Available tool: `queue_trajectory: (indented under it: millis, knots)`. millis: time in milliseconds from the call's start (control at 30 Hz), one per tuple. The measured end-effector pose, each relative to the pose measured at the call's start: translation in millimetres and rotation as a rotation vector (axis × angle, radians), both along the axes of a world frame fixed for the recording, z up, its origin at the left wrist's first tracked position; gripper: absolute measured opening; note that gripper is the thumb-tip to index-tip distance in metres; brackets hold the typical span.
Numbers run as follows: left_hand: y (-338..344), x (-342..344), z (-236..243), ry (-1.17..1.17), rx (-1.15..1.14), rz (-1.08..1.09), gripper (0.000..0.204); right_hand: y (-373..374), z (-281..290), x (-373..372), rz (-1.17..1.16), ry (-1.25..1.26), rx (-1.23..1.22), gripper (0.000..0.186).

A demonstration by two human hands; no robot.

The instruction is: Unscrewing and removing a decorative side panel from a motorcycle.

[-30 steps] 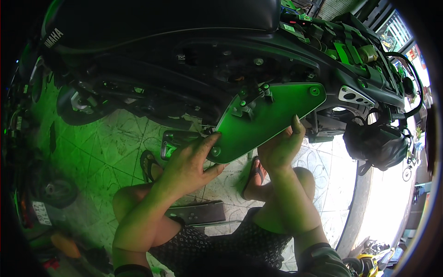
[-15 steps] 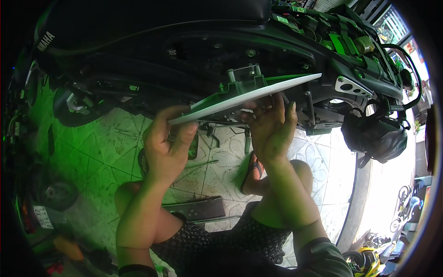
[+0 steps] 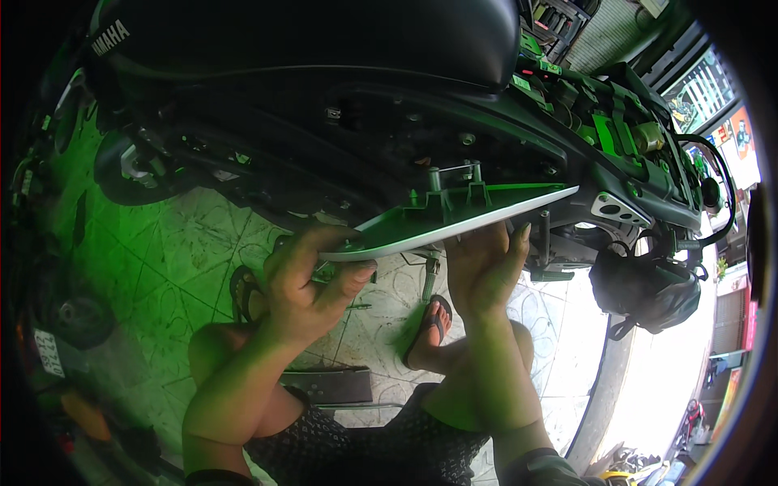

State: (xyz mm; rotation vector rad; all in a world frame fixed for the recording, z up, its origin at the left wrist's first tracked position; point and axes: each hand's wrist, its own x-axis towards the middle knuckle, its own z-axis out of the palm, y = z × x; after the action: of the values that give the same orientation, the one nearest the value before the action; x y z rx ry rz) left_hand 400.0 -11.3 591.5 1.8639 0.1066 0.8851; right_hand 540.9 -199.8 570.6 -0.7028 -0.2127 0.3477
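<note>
A side panel (image 3: 478, 212) with a silver edge is held nearly edge-on before the motorbike's dark body (image 3: 300, 121), its black inner face and metal bracket upward. My left hand (image 3: 312, 283) grips its left end, thumb below, fingers over the edge. My right hand (image 3: 485, 271) holds it from underneath, right of the middle, its fingertips partly hidden. Behind the panel, bolts and recesses show in the body.
Exposed wiring (image 3: 608, 134) fills the bike's right end, with a black bag (image 3: 644, 287) hanging below. A dark flat piece (image 3: 328, 387) lies between my legs on the tiled floor (image 3: 146, 275). Other vehicle parts (image 3: 77, 320) stand at left; a bright opening is at right.
The panel has tipped from showing a broad face to edge-on, my hands turning with it. Since half a second ago panel, hands and bike sit lower in view.
</note>
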Motion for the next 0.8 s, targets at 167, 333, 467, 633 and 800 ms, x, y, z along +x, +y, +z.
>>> queue_trajectory:
  millis: [167,333,467,633,800]
  knots:
    - [1.4,1.1,7.1,-0.037,0.110,-0.006,0.039,-0.3,-4.8,5.8,0.038,0.095,0.052,0.087]
    - [4.5,4.8,3.1,-0.026,0.167,0.003,0.041,3.3,-7.9,14.2,0.069,0.102,0.059,0.090]
    - [3.6,5.0,3.8,-0.035,0.218,0.002,0.042,3.2,-9.5,16.8,0.126,0.065,0.085,0.088]
    - [2.5,6.4,5.3,-0.134,0.300,0.022,0.047,4.6,-10.8,19.9,0.028,0.026,0.031,0.086]
    - [1.9,8.2,1.2,-0.145,0.244,0.005,0.053,7.3,-4.3,21.1,0.062,0.088,0.032,0.088]
